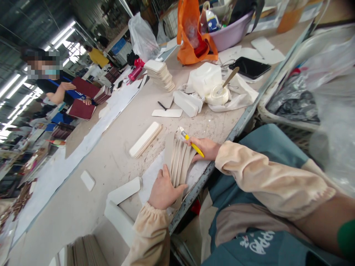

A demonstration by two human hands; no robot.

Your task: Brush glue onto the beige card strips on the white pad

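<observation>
We see the left hand (165, 190) spread wide on the near end of a fan of card strips (177, 157), its thumb held apart from the other fingers. The right hand (208, 148) has its fingers closed around a yellow-handled brush (195, 146), at the strips' right side. The fan lies near the table's (69, 192) edge, partly over a white sheet (151, 177).

From here, we judge the fan could slide or bunch if the left hand pressed unevenly, since the strips only overlap loosely. White paste on the bristles could drip or smear onto the wrong faces, and strips could stick to one another or to the sheet. With the edge so close, a strip nudged to the right could drop off. Farther off, the stick (231, 77) leaning in the paste tub (219, 96) could tip out if its wrapping were pulled, and the phone (249, 67) lies close enough to be splashed.

As for writing, the apron (256, 244) carries white lettering that seems to include "PP", though folds and tilt keep us from reading the rest. The blue-and-white packet (213, 22) in the purple basin (233, 33) bears no print we can read.
</observation>
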